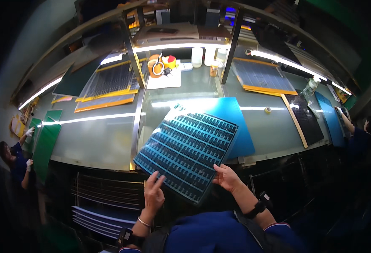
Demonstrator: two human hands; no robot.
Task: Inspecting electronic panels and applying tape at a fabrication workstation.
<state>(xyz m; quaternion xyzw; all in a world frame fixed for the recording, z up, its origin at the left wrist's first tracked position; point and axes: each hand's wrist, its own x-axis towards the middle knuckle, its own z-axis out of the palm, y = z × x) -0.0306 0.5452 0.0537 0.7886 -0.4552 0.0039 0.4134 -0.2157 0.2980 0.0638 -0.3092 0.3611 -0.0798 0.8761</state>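
A flat rectangular patterned panel (pixel 185 154), dark with blue-green bands and rows of small repeated shapes, is held tilted over the near edge of the bench. My right hand (pixel 227 178) grips its lower right edge, thumb on the face and the other fingers mostly hidden beneath. At the lower left edge is my left hand (pixel 154 195), its fingers stretched out and apart, fingertips just overlapping the panel's border. Whether they press on it I cannot tell. Partly covered by the panel, a plain bright blue sheet (pixel 241 130) lies on the bench.
The glossy bench (pixel 97 139) carries stacked patterned sheets (pixel 109 82) at left and more sheets (pixel 263 76) at right. Bottles (pixel 197 57) and tape rolls (pixel 156 67) stand at the back. A rack (pixel 105 211) sits below. Co-workers (pixel 14 158) are at both sides.
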